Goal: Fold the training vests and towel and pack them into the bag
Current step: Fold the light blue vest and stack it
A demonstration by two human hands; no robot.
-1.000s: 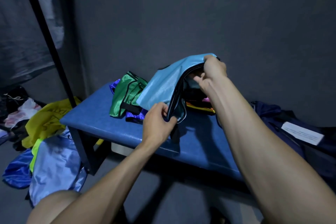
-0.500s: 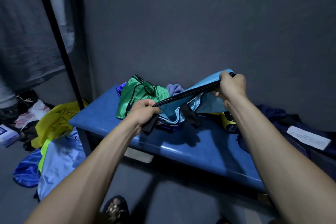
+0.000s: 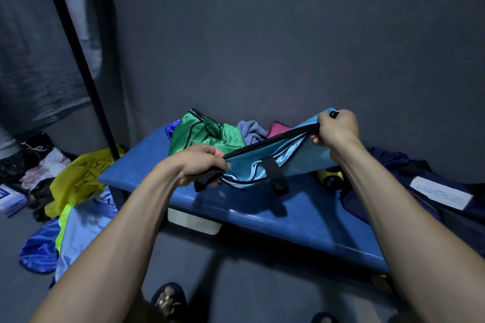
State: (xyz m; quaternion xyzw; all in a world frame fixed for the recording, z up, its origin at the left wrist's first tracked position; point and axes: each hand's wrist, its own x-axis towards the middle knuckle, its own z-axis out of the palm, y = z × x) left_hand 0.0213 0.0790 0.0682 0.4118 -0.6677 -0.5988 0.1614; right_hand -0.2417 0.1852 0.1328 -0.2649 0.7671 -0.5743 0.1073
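Both hands, left (image 3: 203,165) and right (image 3: 337,127), pinch the bag (image 3: 265,165) by its zipper ends; I judge it limp, light and slippery.

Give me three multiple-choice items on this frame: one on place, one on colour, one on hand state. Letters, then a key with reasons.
1. Where does the green vest lie?
A. on the blue bench, behind the bag
B. on the floor
C. inside the bag

2. What colour is the bag?
A. red
B. light blue with a black zip edge
C. white

3. What are the hands doing?
A. both hang idle
B. only one touches the bag
C. left hand and right hand each grip an end of the bag's top edge

Key: 1 A, the vest sits on the bench top past the bag. 2 B, shiny light blue fabric with dark trim. 3 C, fingers curl round both ends, and the edge runs taut between them.
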